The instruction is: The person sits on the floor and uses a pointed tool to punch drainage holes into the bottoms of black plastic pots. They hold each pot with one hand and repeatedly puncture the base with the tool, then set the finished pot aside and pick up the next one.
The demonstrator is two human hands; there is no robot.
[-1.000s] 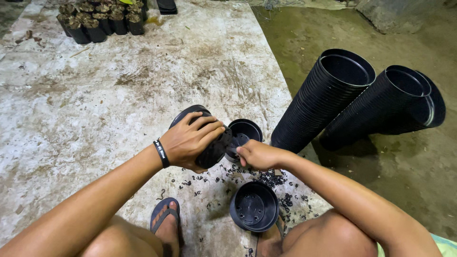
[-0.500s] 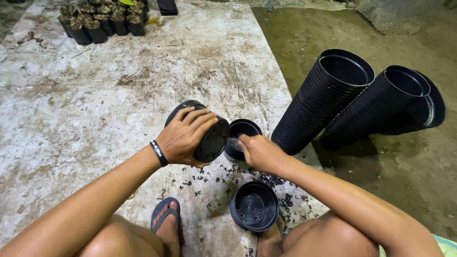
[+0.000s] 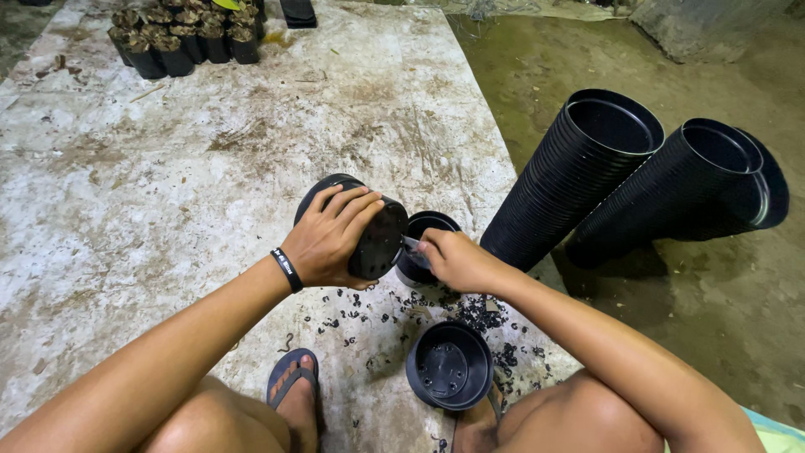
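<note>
A stained concrete slab [image 3: 168,193] covers the floor, with bare ground to its right. Two long stacks of nested black pots lie on their sides at the right: the near stack [image 3: 570,180] and the far stack [image 3: 679,189], touching along their length. A cluster of small filled seedling pots [image 3: 180,38] stands at the far left of the slab. The left hand [image 3: 331,239] grips a black pot [image 3: 377,243] tipped on its side above the slab, fingers spread over its wall, base facing right. The right hand [image 3: 453,260] is closed around a small blade [image 3: 411,245], its tip at the pot's base. A second pot [image 3: 428,247] stands just behind the hands. A third pot [image 3: 450,365] rests upright near the person's knee. Black shavings [image 3: 369,315] litter the slab beneath the hands. A sandal [image 3: 289,382] is on the left foot.
</note>
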